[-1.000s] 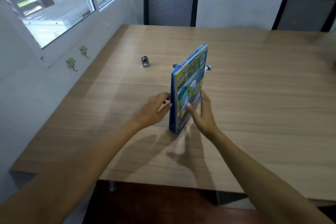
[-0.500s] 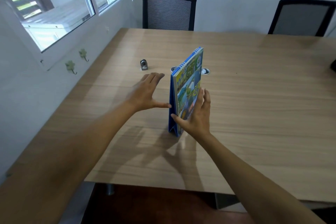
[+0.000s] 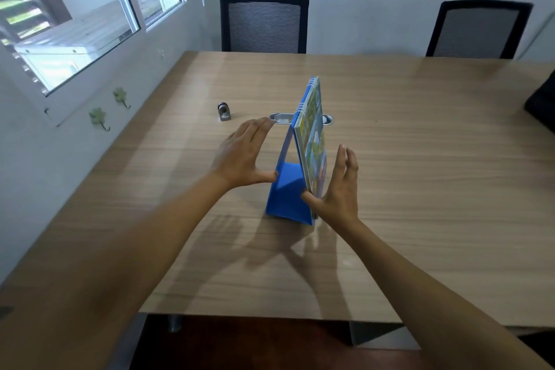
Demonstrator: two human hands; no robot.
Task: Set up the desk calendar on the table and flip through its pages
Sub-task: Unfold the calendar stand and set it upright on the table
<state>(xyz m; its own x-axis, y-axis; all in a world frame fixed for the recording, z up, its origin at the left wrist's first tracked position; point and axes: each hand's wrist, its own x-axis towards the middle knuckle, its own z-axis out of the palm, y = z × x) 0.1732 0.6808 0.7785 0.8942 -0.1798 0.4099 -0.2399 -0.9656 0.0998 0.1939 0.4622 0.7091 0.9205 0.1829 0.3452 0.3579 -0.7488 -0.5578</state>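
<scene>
A blue desk calendar (image 3: pixel 288 192) with a spiral top and colourful picture pages stands upright as a tent on the wooden table (image 3: pixel 420 189), seen edge-on. My left hand (image 3: pixel 243 153) is spread open on its left side, the thumb tip touching the blue stand. My right hand (image 3: pixel 339 189) is flat on the right side of the pages, fingers up, thumb against the near edge of the pages at the bottom.
A small grey metal object (image 3: pixel 223 112) and an oval metal cable grommet (image 3: pixel 282 118) lie behind the calendar. Two black mesh chairs (image 3: pixel 264 24) (image 3: pixel 477 30) stand at the far edge. A dark object (image 3: pixel 543 105) sits at the right edge. Windows line the left wall.
The calendar's blue stand has spread open into a wider tent. My left hand went from pinching its edge to spread flat beside it; my right hand stayed flat against the pages.
</scene>
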